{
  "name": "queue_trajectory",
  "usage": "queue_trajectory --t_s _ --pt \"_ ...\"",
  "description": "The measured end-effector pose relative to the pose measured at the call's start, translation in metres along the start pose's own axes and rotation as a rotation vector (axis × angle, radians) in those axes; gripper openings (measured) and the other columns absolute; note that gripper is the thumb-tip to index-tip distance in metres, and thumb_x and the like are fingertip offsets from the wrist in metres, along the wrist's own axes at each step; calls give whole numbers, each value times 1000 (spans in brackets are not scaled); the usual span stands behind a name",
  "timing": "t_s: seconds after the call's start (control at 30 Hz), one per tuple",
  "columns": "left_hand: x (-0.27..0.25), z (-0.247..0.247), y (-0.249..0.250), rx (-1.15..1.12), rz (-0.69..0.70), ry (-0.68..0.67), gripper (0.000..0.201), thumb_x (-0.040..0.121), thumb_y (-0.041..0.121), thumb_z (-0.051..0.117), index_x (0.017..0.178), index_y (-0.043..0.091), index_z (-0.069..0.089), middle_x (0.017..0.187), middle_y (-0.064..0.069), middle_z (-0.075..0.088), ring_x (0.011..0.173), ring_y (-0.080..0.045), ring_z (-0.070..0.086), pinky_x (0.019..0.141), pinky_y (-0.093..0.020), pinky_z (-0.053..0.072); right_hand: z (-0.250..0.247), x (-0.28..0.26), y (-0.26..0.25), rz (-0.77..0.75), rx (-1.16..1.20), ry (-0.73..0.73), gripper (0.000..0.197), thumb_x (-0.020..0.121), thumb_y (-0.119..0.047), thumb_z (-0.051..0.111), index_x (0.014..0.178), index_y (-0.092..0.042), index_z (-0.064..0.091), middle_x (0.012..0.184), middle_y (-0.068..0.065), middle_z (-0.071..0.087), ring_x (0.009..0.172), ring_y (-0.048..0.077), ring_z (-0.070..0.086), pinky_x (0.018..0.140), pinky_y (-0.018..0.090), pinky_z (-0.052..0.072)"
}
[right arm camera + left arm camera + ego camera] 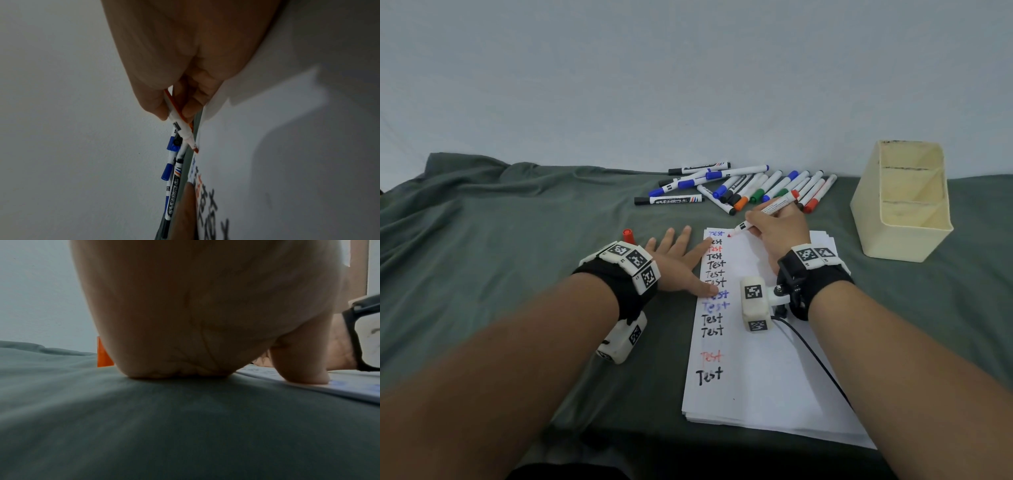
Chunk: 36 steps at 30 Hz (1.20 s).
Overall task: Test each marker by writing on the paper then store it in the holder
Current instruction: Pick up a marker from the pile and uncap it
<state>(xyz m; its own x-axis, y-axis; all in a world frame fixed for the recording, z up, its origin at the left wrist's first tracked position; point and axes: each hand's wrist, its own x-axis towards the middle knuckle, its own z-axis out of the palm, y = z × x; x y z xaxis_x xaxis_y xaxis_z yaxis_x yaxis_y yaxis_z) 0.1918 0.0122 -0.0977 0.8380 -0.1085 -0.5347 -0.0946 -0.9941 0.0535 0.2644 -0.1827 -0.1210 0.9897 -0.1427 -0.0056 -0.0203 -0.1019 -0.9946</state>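
Observation:
My right hand (pixel 777 228) pinches an uncapped red marker (pixel 767 210), its tip touching the top of the white paper (pixel 763 359) beside a column of "Test" words. In the right wrist view the red marker (pixel 180 128) runs between thumb and fingers, tip on the paper (pixel 287 146). My left hand (pixel 681 260) lies flat with fingers spread, thumb pressing the paper's left edge. In the left wrist view the left hand (pixel 205 321) rests on the cloth. A red cap (pixel 629 236) stands behind the left hand. The cream holder (pixel 900 205) stands at the right and looks empty.
A pile of several capped markers (pixel 739 186) in blue, black, green, orange and red lies behind the paper on the green cloth (pixel 482 257). A grey wall rises behind. A black cable (pixel 815 359) trails from the right wrist camera across the paper.

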Motion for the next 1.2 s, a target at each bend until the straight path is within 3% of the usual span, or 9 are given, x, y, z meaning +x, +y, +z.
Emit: queue_trajectory --t_s 0.1,0.27,0.47,0.83,1.0,1.2 --pt "0 -1 1 -2 -1 2 110 73 85 49 149 46 -19 158 2 -33 146 -27 -27 119 -56 -9 -2 -1 -1 -23 19 8 11 84 -16 77 92 -11 72 80 1 74 59 0 66 56 14 51" --pt "0 -1 2 2 -5 -1 110 74 85 49 150 45 -19 158 2 -32 146 -27 -27 119 -57 -7 -3 -2 -3 -28 -34 -12 16 85 -20 77 97 -11 73 88 4 75 75 13 68 72 26 56" --pt "-1 -2 3 4 -8 -9 109 74 84 49 150 45 -20 158 2 -33 146 -27 -28 118 -57 -8 -5 -2 -2 -30 -34 22 18 86 -19 74 100 -9 70 84 1 73 64 4 64 56 14 47" --pt "0 -1 3 3 -11 -9 111 74 85 50 150 45 -20 158 2 -33 146 -27 -28 118 -58 -8 -6 -3 -3 -28 -32 -8 17 85 -17 73 99 -8 70 83 3 73 69 10 65 64 22 49" --pt "1 -1 2 -6 -11 -12 110 74 85 50 149 45 -20 158 2 -33 146 -27 -28 118 -58 -9 -5 -4 -1 -18 36 52 12 84 -16 74 87 -22 64 80 -2 71 70 9 66 63 21 48" --pt "1 -1 2 -16 -9 -14 110 74 84 50 149 45 -20 158 3 -33 145 -27 -29 118 -58 -10 -4 -5 0 -19 44 58 13 84 -18 75 86 -24 65 82 -4 72 73 8 68 63 20 49"
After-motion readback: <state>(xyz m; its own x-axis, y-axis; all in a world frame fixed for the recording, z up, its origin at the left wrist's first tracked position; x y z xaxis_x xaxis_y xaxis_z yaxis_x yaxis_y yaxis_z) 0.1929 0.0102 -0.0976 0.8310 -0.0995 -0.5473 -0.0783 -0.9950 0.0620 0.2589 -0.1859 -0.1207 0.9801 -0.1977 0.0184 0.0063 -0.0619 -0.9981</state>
